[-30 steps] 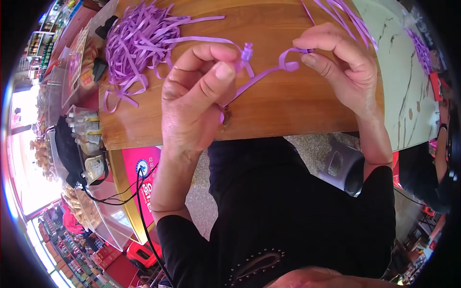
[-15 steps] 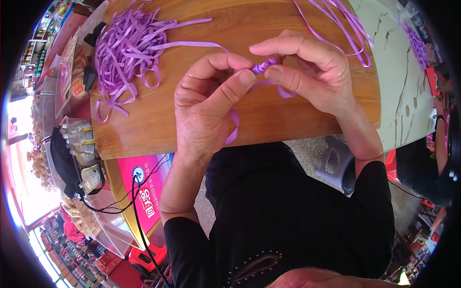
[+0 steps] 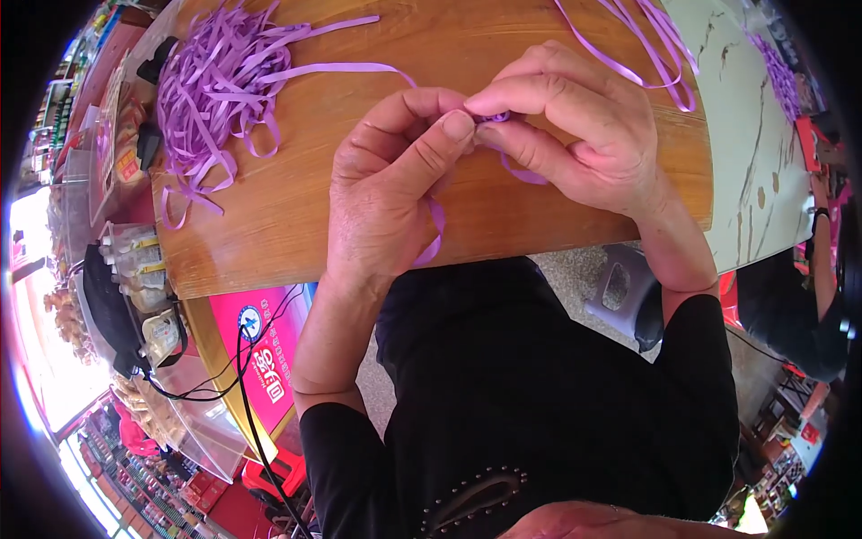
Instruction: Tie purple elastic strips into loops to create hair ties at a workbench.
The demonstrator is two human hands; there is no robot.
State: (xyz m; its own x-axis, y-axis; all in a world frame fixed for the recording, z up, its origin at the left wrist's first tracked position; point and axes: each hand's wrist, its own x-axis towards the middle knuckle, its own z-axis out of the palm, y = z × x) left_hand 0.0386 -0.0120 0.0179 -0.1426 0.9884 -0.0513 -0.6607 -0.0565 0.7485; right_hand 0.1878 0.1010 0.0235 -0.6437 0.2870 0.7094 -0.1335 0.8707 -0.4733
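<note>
Between my two hands, above the near part of the wooden table, is a small knotted piece of purple ribbon (image 3: 495,117), mostly covered by fingertips. My left hand (image 3: 395,166) pinches its left end with thumb and forefinger. From the other side, my right hand (image 3: 575,126) closes its thumb and forefinger on it. A purple ribbon strand (image 3: 341,67) runs from my left hand toward the heap at the far left. One loose tail (image 3: 435,235) hangs below my left palm, and another shows under my right thumb.
A tangled heap of purple ribbons (image 3: 220,90) covers the far left of the wooden table (image 3: 269,242). More ribbon strands (image 3: 660,58) lie far right, beside a white marbled table (image 3: 754,171). Black cables (image 3: 242,359) hang at the left. A grey stool (image 3: 620,292) stands below the right edge.
My right forefinger has come down onto the knotted piece, bringing both hands' fingertips together. The knot is now more hidden. The view has shifted slightly.
</note>
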